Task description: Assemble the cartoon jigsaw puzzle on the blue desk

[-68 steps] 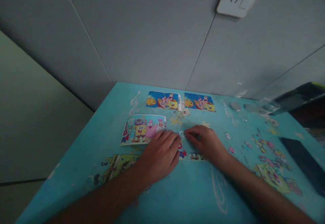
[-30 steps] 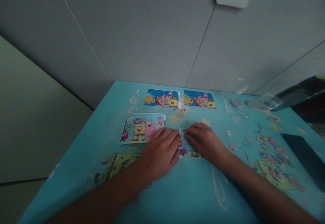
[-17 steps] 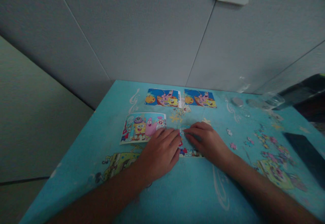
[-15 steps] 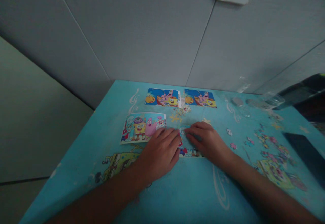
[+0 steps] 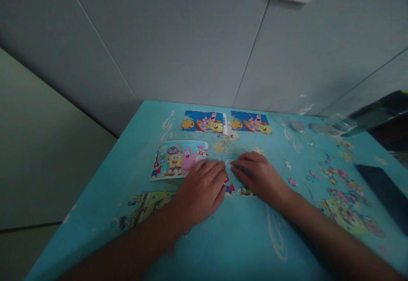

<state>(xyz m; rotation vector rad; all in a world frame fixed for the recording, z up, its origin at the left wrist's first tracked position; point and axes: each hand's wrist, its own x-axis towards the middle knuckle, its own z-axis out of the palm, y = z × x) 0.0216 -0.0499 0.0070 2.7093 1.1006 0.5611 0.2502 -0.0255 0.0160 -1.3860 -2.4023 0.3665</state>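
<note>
A partly assembled jigsaw (image 5: 237, 190) lies between my hands at the middle of the table. My left hand (image 5: 205, 185) rests palm down at its left edge, fingers extended close together, overlapping the corner of a cartoon picture card (image 5: 175, 160). On the other side, my right hand (image 5: 255, 171) has thumb and fingertips brought together on the jigsaw's upper part; any piece between them is too small to make out. Loose pieces (image 5: 292, 182) lie to the right of my right hand.
Two blue cartoon pictures (image 5: 204, 122) (image 5: 250, 122) lie at the back. Many puzzle pieces (image 5: 342, 174) are scattered at the right, beside a dark flat object (image 5: 384, 194). Clear containers (image 5: 341, 124) stand near the wall, on the printed turquoise table (image 5: 111, 179).
</note>
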